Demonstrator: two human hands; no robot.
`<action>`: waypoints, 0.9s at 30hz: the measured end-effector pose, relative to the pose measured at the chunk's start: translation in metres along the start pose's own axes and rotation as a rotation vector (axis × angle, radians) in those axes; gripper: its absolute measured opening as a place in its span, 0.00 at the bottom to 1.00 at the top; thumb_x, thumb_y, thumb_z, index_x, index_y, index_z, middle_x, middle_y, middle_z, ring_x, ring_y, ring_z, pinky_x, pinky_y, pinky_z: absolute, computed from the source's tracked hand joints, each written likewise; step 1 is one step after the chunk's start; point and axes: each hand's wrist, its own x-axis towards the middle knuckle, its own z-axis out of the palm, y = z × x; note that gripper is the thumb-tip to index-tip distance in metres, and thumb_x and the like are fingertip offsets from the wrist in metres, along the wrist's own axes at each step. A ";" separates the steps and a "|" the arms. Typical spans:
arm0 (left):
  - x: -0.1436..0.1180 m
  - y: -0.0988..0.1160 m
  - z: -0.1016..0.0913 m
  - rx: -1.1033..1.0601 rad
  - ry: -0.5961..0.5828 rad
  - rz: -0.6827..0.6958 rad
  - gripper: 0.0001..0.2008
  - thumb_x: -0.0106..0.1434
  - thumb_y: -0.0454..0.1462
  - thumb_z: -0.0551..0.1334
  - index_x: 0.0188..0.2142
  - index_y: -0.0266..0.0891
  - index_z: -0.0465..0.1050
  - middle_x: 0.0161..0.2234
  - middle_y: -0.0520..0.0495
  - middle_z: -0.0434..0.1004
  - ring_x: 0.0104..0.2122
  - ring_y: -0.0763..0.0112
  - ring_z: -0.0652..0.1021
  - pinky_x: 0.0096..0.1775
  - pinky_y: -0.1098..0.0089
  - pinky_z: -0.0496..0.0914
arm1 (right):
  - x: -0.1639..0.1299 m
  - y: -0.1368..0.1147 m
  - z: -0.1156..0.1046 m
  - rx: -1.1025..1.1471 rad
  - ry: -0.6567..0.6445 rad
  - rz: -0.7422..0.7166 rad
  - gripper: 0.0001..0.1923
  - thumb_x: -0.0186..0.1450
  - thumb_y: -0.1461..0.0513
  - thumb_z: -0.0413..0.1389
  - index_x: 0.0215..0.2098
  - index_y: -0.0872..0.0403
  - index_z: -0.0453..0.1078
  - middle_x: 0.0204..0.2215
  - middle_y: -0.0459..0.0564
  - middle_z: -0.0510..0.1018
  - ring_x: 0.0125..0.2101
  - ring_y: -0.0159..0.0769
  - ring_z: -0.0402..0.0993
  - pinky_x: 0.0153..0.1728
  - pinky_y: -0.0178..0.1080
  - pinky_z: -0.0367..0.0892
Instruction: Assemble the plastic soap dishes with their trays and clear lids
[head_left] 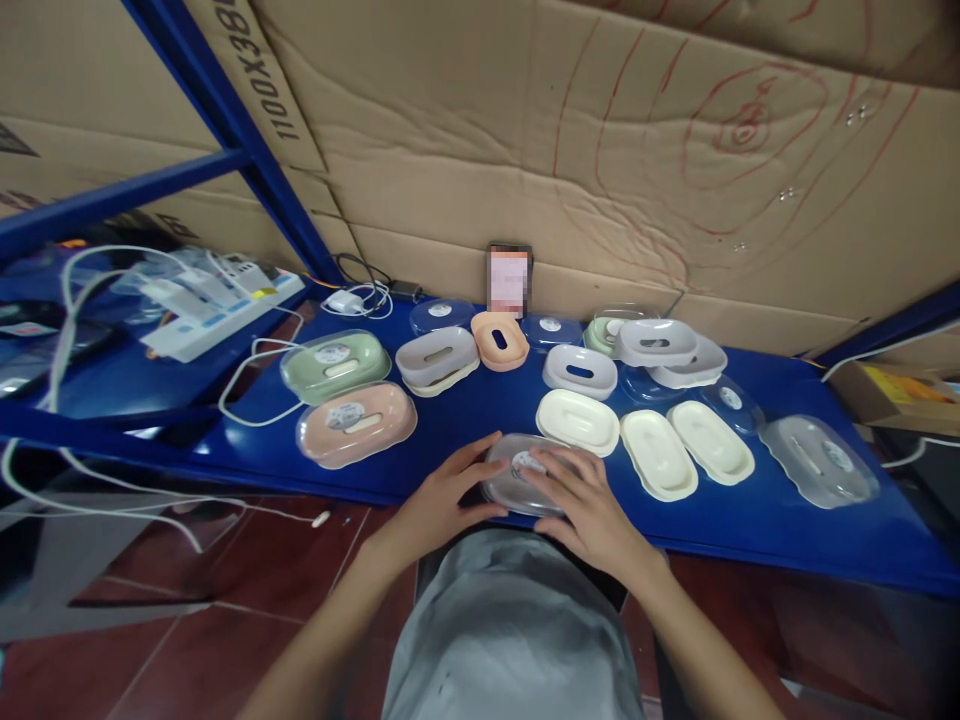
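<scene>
At the front edge of the blue table, a grey oval soap dish (511, 491) with a clear lid and a round sticker lies between my hands. My left hand (450, 492) is curved round its left end, thumb at the near side and fingers at the far side. Across the lid's right part lie the fingers of my right hand (589, 500), with the thumb at the near edge. Just beyond sits a cream slotted tray (577, 423). Two cream oval trays, one (658, 456) beside another (711, 443), lie to the right.
Lidded green (335, 367) and pink (357, 424) dishes lie at left, a lidded grey one (820, 461) at right. Behind are grey slotted trays (580, 373), an orange tray (500, 341), clear lids (442, 316) and a phone-like device (509, 281). A power strip (225, 315) trails white cables.
</scene>
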 end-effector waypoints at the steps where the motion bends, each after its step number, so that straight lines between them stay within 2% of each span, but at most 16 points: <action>1: 0.000 0.000 0.000 -0.003 -0.001 -0.003 0.28 0.67 0.41 0.73 0.65 0.51 0.71 0.72 0.39 0.66 0.69 0.53 0.72 0.65 0.48 0.72 | 0.002 -0.001 0.000 -0.018 -0.009 0.003 0.30 0.77 0.51 0.55 0.75 0.45 0.60 0.71 0.54 0.69 0.68 0.53 0.64 0.64 0.60 0.65; 7: 0.000 -0.001 0.000 0.016 0.025 -0.018 0.28 0.67 0.41 0.74 0.65 0.49 0.71 0.72 0.38 0.67 0.69 0.53 0.72 0.65 0.48 0.72 | 0.009 -0.005 -0.004 -0.082 -0.059 -0.023 0.30 0.79 0.52 0.53 0.76 0.44 0.58 0.72 0.50 0.68 0.70 0.53 0.62 0.68 0.63 0.60; 11: 0.000 -0.001 0.002 0.008 0.029 -0.006 0.28 0.69 0.41 0.72 0.66 0.49 0.69 0.72 0.38 0.65 0.70 0.54 0.71 0.66 0.48 0.72 | 0.008 -0.003 -0.003 -0.100 -0.040 -0.032 0.29 0.79 0.55 0.53 0.76 0.46 0.57 0.73 0.50 0.67 0.70 0.53 0.62 0.69 0.64 0.59; 17: 0.001 0.001 0.002 -0.022 -0.002 -0.081 0.33 0.66 0.43 0.75 0.68 0.52 0.68 0.72 0.39 0.66 0.69 0.50 0.72 0.66 0.45 0.71 | 0.007 0.000 -0.002 -0.053 -0.035 -0.027 0.32 0.78 0.56 0.54 0.78 0.44 0.55 0.73 0.52 0.67 0.70 0.52 0.63 0.67 0.62 0.64; 21: 0.001 0.004 0.000 -0.051 -0.022 -0.101 0.29 0.66 0.44 0.74 0.65 0.52 0.71 0.71 0.41 0.67 0.69 0.51 0.72 0.67 0.45 0.70 | 0.002 -0.004 0.003 -0.121 -0.046 -0.030 0.30 0.78 0.55 0.55 0.76 0.43 0.58 0.73 0.52 0.67 0.71 0.54 0.62 0.67 0.66 0.62; 24: 0.002 0.005 -0.001 -0.058 -0.021 -0.087 0.29 0.66 0.44 0.74 0.64 0.52 0.72 0.71 0.41 0.68 0.69 0.51 0.72 0.67 0.46 0.71 | -0.001 -0.008 0.008 -0.136 -0.035 -0.019 0.31 0.77 0.55 0.57 0.76 0.42 0.58 0.73 0.52 0.67 0.73 0.56 0.58 0.69 0.69 0.60; 27: 0.002 0.005 -0.001 -0.040 -0.021 -0.085 0.28 0.67 0.43 0.74 0.64 0.53 0.72 0.71 0.42 0.68 0.69 0.51 0.73 0.66 0.47 0.72 | -0.003 -0.008 0.012 -0.125 0.032 0.012 0.34 0.75 0.55 0.59 0.77 0.40 0.57 0.74 0.54 0.64 0.77 0.59 0.49 0.69 0.71 0.60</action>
